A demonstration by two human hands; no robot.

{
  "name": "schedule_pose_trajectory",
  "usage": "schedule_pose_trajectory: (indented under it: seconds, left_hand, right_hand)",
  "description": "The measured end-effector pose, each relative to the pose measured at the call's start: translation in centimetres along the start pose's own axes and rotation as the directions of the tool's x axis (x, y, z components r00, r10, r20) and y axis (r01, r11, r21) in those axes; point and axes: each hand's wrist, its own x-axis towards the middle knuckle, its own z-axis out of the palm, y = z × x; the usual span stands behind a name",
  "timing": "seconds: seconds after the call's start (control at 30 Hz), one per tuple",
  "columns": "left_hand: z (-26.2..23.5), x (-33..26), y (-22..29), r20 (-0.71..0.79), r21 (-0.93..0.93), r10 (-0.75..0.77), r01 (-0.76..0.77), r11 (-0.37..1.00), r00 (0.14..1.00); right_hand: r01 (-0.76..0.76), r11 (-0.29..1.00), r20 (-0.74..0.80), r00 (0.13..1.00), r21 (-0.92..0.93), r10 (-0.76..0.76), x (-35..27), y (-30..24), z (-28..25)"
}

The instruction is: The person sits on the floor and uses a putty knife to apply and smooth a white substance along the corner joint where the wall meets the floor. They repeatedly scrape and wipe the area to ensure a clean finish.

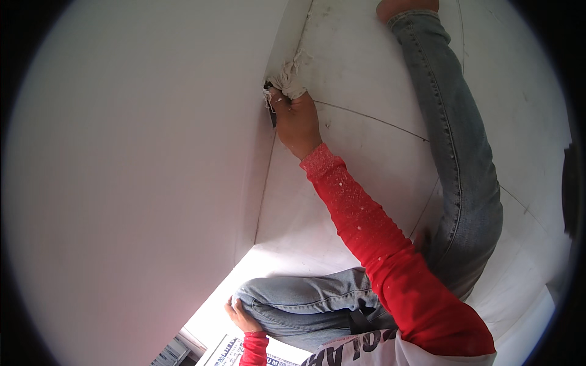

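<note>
My right hand (299, 125) is closed around a frayed off-white rag (288, 80), with loose threads hanging from it. The rag is at the foot of the white wall (134, 152), where it meets the tiled floor. Beside my thumb, a narrow dark piece (273, 117) shows against the wall's lower edge; I cannot tell whether it is held too. White specks dot my right red sleeve. At the lower left, my left hand (243, 317) rests on my bent knee, its fingers laid along the denim and partly out of sight.
Pale floor tiles (372, 165) with dark joints spread under and beyond my legs. My right leg (461, 158) stretches along the right, its foot bare. Near the wall's corner, printed boxes (171, 352) stand at the lower left. A dark object (569, 189) sits at the right rim.
</note>
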Motion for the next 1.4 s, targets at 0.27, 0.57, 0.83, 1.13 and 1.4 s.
schedule_pose_trajectory:
  seconds: [0.27, 0.57, 0.83, 1.13, 1.4]
  left_hand:
    - [0.3, 0.0, 0.3, 0.005, 0.022, 0.022, -0.022, 1.0, 1.0]
    - [0.2, 0.2, -0.3, 0.005, 0.077, 0.054, -0.054, 0.996, 0.999]
    - [-0.2, 0.3, -0.9, 0.001, 0.092, 0.064, -0.064, 0.994, 0.998]
    - [-0.1, 0.2, -0.4, 0.021, 0.086, 0.062, -0.064, 0.994, 0.998]
    - [0.0, 0.1, -0.3, 0.019, 0.076, 0.061, -0.063, 0.995, 0.998]
  right_hand:
    - [-0.093, 0.995, -0.04, 0.995, 0.037, 0.095, 0.6, -0.8, 0.2]
    - [-0.161, 0.986, 0.005, 0.987, 0.04, 0.161, 1.4, -0.6, -0.7]
    - [-0.114, 0.993, -0.018, 0.993, 0.036, 0.115, 2.6, -0.6, -0.9]
    - [-0.126, 0.992, 0.025, 0.992, -0.012, 0.126, 2.4, -0.8, -1.3]
    - [-0.042, 0.997, 0.066, 0.997, -0.067, 0.046, 1.1, -0.8, -0.9]
